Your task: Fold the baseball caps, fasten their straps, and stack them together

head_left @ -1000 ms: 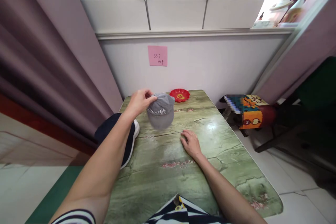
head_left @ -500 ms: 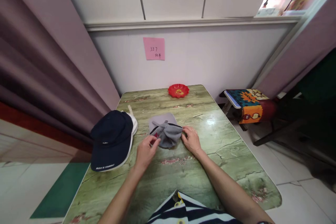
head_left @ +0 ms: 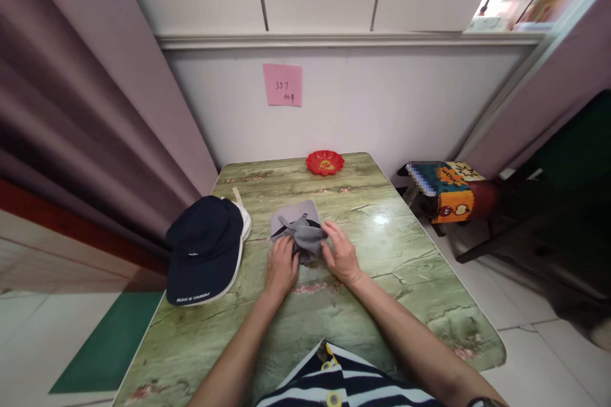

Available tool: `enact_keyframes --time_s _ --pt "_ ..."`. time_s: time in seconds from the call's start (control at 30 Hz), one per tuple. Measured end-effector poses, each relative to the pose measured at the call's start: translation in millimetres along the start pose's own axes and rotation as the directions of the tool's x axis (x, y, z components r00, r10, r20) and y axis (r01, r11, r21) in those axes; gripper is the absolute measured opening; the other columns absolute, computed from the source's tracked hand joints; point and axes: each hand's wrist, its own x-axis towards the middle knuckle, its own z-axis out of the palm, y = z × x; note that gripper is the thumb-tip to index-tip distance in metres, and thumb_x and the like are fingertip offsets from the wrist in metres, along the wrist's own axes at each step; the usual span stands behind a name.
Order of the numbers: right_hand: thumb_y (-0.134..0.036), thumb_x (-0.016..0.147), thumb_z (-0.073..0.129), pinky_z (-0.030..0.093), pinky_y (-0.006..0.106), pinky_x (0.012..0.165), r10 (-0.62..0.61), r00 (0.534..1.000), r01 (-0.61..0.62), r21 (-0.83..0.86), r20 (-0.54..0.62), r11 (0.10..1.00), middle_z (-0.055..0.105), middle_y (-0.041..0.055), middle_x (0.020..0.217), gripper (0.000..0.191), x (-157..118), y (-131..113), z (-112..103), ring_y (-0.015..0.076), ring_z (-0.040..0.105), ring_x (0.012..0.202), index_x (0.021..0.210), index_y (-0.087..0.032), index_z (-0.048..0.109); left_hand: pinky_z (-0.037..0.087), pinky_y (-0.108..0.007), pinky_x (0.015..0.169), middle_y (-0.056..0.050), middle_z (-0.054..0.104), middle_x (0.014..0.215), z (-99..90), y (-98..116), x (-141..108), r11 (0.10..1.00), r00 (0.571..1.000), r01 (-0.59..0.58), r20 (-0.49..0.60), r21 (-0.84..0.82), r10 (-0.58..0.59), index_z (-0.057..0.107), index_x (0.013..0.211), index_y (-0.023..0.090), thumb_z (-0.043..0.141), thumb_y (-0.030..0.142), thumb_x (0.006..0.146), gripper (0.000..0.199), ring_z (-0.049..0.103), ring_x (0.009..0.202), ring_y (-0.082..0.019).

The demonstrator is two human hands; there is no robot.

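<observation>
A small grey cap lies on the table in front of me, its pale brim pointing away and its soft crown crumpled inward. A loose strap shows across the crown. My left hand is closed on the near left side of the crown, fingers pressed together over the cloth. On the right side, my right hand grips the cap's edge with bent fingers. Its fingertips are partly hidden by the fabric. Left of my hands sits a navy cap with white lettering on its brim, and a white cap shows behind it.
A red scalloped dish stands at the far edge of the green wood-patterned table. Behind it is a wall with a pink note. A curtain hangs at left; a stool with a colourful cover stands at right.
My left hand has moved right and further onto the grey cap's crown. My right fingers have come inward, and the crown is squeezed narrower. The view has shifted slightly.
</observation>
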Motion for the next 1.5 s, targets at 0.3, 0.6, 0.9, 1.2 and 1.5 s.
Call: enact_keyframes --time_s 0.3,0.6,0.9,1.2,1.5 --pt "-0.025 0.089 0.052 0.044 0.042 0.106 0.088 0.968 -0.063 -0.114 0.236 0.991 0.054 0.0148 0.136 0.043 18 -25 48 0.0253 0.050 0.127 0.131 -0.015 0.054 0.040 -0.051 0.106 -0.015 0.059 0.130 0.0 -4 0 1.000 1.000 -0.017 -0.008 0.011 0.017 0.060 0.124 0.019 0.048 0.023 0.090 0.037 0.049 0.127 -0.031" --pt "-0.031 0.088 0.054 0.042 0.040 0.104 0.246 0.958 -0.227 -0.136 0.149 0.964 0.057 0.0140 0.132 0.054 -10 2 46 0.0255 0.052 0.122 0.139 -0.015 0.048 0.034 -0.049 0.108 -0.012 0.058 0.134 -4.5 5 3 0.997 0.994 -0.077 0.074 0.031 0.075 0.059 0.125 0.020 0.047 0.028 0.093 0.035 0.048 0.129 -0.029" --pt "-0.047 0.087 0.058 0.046 0.033 0.083 0.441 0.887 -0.391 -0.286 0.138 0.875 0.068 0.0079 0.104 0.032 20 -14 45 0.0246 0.061 0.097 0.107 -0.026 0.071 0.036 -0.048 0.105 -0.012 0.059 0.133 -2.4 5 2 0.994 0.993 -0.094 0.081 0.062 0.088 0.058 0.127 0.017 0.047 0.025 0.093 0.037 0.048 0.127 -0.029" --pt "-0.042 0.089 0.050 0.047 0.030 0.082 0.594 0.785 -0.457 0.484 -0.173 0.746 0.070 0.0062 0.091 0.029 2 19 46 0.0188 0.063 0.086 0.092 -0.018 0.065 0.035 -0.046 0.106 -0.011 0.060 0.132 -2.6 4 3 0.994 0.994 -0.099 0.052 0.052 0.096 0.059 0.124 0.019 0.046 0.029 0.094 0.034 0.049 0.128 -0.028" --pt "-0.029 0.073 0.067 0.050 0.029 0.079 0.739 0.673 -0.257 0.945 0.026 0.202 0.071 0.0025 0.090 0.026 4 31 31 0.0153 0.067 0.080 0.097 -0.019 0.060 0.037 -0.046 0.104 -0.011 0.062 0.130 -2.1 3 6 0.996 0.996 -0.083 0.027 0.010 0.083 0.060 0.122 0.019 0.050 0.028 0.092 0.033 0.050 0.126 -0.028"
